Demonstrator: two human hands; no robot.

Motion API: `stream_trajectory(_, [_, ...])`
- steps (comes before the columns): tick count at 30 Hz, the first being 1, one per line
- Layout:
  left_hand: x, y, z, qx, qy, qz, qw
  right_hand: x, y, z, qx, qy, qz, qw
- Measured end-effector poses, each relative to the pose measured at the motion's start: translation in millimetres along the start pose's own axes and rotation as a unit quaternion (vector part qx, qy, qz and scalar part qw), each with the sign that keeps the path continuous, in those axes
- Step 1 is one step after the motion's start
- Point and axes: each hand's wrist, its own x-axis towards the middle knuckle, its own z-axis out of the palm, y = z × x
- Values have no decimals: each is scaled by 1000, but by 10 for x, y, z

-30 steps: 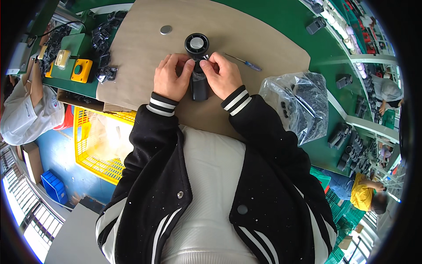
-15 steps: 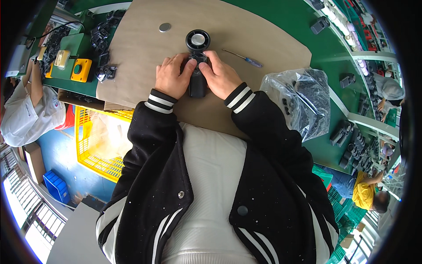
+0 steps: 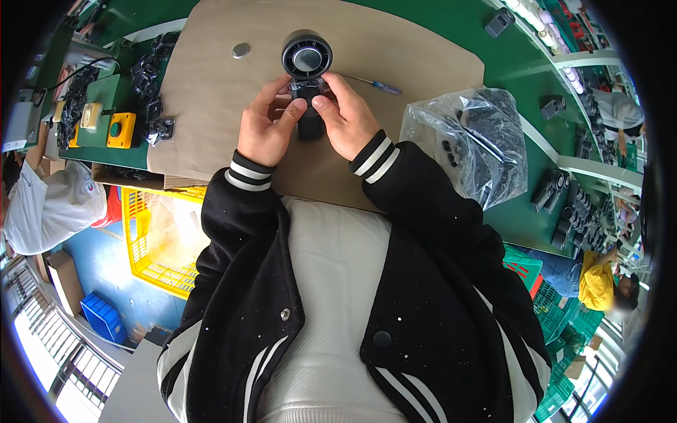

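Between my hands is a black handheld fan [image 3: 308, 59] with a round ringed head, a silver disc at its centre and a dark handle pointing toward me. My left hand [image 3: 268, 121] grips its neck from the left, thumb on the front of the body. From the other side my right hand [image 3: 345, 116] pinches the same neck, its thumb beside the left one. The fingertips behind the fan are partly hidden. A small silver round disc [image 3: 240, 51] lies on the brown sheet to the left. Beyond my right hand rests a screwdriver [image 3: 384, 87] with a translucent blue handle.
Brown paper [image 3: 211, 106] covers the green table. A clear plastic bag [image 3: 469, 148] of black parts sits at right. At left are black parts [image 3: 161, 130] and a yellow box with a green button [image 3: 121, 130]. A yellow crate [image 3: 151, 271] stands below. Co-workers are on both sides.
The fan has been raised and its head tilted, so its round rim shows more. Both hands still hold it. The whole view has shifted slightly.
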Motion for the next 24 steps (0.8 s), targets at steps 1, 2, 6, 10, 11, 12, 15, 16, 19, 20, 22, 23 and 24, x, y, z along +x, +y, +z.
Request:
stream_trajectory(1, [-2,7,18,0,-4,-1,1000,-15,-14,-7,-1,4,2,1000])
stream_trajectory(2, [1,16,39,11,-7,0,1000,-31,-40,-18,-7,18,5,1000])
stream_trajectory(6, [27,62,155,41,-28,7,999,-105,-150,-112,-31,73,15,997])
stream_trajectory(10, [68,153,274,87,-51,11,995,-140,-132,-280,-31,82,14,996])
stream_trajectory(11, [91,186,310,84,-59,21,995,-136,-134,-336,-38,91,7,995])
stream_trajectory(12, [100,215,340,83,-70,34,994,-141,-132,-387,12,91,22,996])
stream_trajectory(15, [158,287,485,77,-101,73,989,-168,-130,-552,160,86,59,982])
stream_trajectory(16, [192,311,541,75,-107,80,988,-168,-129,-577,156,92,52,982])
stream_trajectory(19, [279,372,727,22,-115,85,989,-146,-119,-611,235,136,9,962])
stream_trajectory(20, [305,386,790,6,-117,85,990,-136,-113,-640,262,149,-4,953])
stream_trajectory(22, [366,411,881,12,-126,95,987,-111,-123,-714,265,156,-10,952])
stream_trajectory(23, [396,433,916,12,-134,105,985,-108,-153,-755,262,162,-14,951])
stream_trajectory(24, [429,452,953,12,-143,114,983,-105,-176,-796,260,167,-17,951])
